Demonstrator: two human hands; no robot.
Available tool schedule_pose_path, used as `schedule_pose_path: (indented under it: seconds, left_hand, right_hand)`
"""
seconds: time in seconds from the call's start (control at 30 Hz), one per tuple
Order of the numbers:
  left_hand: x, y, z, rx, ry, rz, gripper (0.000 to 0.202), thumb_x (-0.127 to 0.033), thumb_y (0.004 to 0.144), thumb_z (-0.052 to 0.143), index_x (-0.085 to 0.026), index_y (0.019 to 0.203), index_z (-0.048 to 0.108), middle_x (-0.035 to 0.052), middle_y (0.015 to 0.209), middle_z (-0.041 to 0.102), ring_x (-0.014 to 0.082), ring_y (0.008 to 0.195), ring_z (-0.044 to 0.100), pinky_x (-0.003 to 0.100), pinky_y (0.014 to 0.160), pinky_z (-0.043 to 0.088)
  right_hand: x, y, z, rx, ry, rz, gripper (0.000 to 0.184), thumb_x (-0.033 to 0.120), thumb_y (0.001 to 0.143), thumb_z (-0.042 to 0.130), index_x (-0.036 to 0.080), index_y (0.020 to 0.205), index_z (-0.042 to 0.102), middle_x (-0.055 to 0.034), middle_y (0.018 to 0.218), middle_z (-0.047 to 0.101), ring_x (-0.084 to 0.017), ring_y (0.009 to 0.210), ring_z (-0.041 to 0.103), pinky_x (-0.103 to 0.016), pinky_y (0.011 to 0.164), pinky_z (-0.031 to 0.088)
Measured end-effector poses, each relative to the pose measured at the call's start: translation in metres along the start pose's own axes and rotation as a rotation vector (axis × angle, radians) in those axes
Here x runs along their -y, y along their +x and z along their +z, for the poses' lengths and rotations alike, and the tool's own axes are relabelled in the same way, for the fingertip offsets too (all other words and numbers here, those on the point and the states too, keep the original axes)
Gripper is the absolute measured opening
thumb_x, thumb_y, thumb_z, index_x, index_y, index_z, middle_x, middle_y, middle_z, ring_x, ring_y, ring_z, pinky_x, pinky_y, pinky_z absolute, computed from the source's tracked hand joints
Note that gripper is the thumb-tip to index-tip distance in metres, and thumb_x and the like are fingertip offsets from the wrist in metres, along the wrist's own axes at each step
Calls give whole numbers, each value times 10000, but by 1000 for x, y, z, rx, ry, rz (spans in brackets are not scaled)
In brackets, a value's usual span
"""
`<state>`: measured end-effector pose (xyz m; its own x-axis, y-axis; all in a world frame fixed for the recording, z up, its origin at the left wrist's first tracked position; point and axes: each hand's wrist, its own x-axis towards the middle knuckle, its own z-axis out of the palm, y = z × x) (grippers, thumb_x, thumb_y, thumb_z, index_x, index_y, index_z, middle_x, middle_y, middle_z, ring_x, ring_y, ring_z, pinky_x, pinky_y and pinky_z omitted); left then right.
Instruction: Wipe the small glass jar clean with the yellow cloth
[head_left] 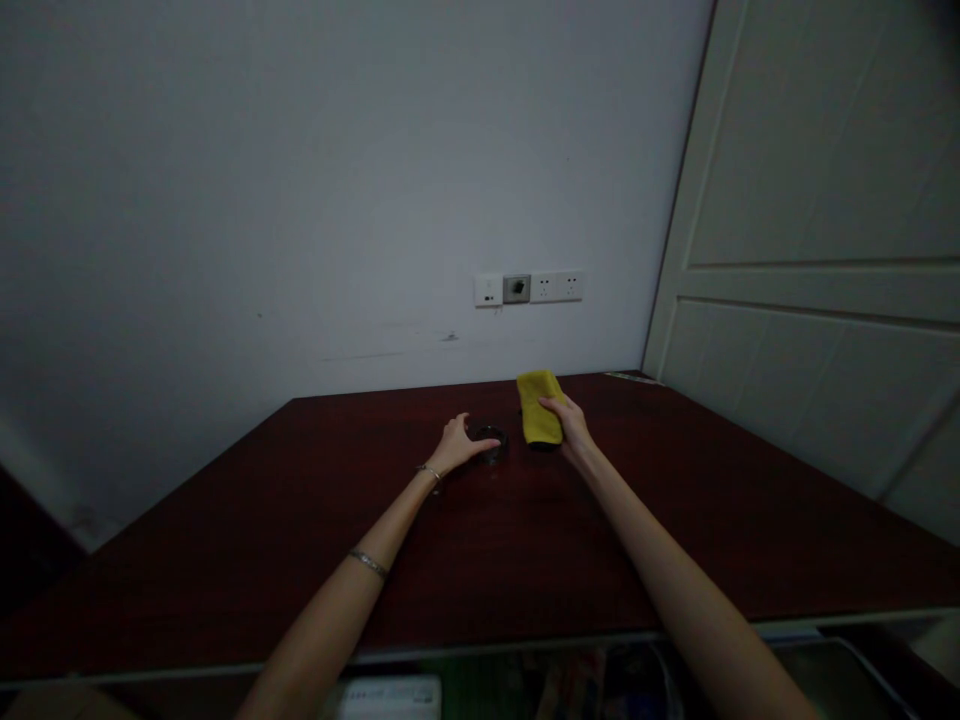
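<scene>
A folded yellow cloth (538,405) lies near the far edge of the dark red table (300,530). My right hand (571,425) rests on its near right side, thumb and fingers closed on the cloth. Just left of it sits a small dark round object (493,443), like a shallow dish or ring. My left hand (459,444) curls around that object's left side, fingers touching its rim. Two thin bracelets sit on my left forearm.
A white wall (300,200) with a row of power sockets (529,288) stands behind the table. A white panelled door (817,250) runs along the right side. Below the table's near edge are dim, unclear items.
</scene>
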<state>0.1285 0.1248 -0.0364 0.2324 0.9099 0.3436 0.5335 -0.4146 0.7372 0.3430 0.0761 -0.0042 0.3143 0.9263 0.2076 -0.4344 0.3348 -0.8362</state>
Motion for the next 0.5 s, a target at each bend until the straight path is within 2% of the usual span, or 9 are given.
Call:
schedule_pose_path:
  seconds: [0.13, 0.33, 0.43, 0.5]
  left_hand:
    - [3, -2, 8, 96, 46, 49, 1086, -606, 419, 741, -68, 1284, 366, 239, 1254, 449, 356, 1173, 423, 427, 968, 326]
    - [2, -7, 15, 124, 191, 63, 1136, -650, 390, 723, -81, 1296, 342, 234, 1248, 444, 374, 1186, 408, 426, 952, 347]
    - [-1, -10, 16, 123, 228, 68, 1122, -641, 396, 726, -104, 1299, 333, 215, 1254, 448, 363, 1181, 420, 417, 949, 355]
    - [-5, -11, 15, 131, 240, 78, 1048, -630, 407, 730, -135, 1262, 381, 189, 1233, 482, 352, 1157, 450, 407, 930, 374]
  right_hand:
    - [-2, -1, 2, 0, 22, -2, 385, 253, 512, 736, 186, 869, 611, -13, 761, 691, -216, 666, 651, -336, 618, 533]
    - [-3, -4, 5, -27, 37, -23, 353, 237, 512, 744, 192, 829, 595, 11, 755, 675, -177, 671, 635, -287, 608, 521]
    - [-4, -5, 6, -36, 15, -15, 350, 244, 510, 744, 194, 819, 588, 16, 748, 668, -173, 670, 629, -284, 607, 515]
    - [-5, -5, 6, -36, -8, -9, 344, 252, 513, 741, 197, 815, 585, 17, 746, 666, -175, 670, 627, -286, 605, 511]
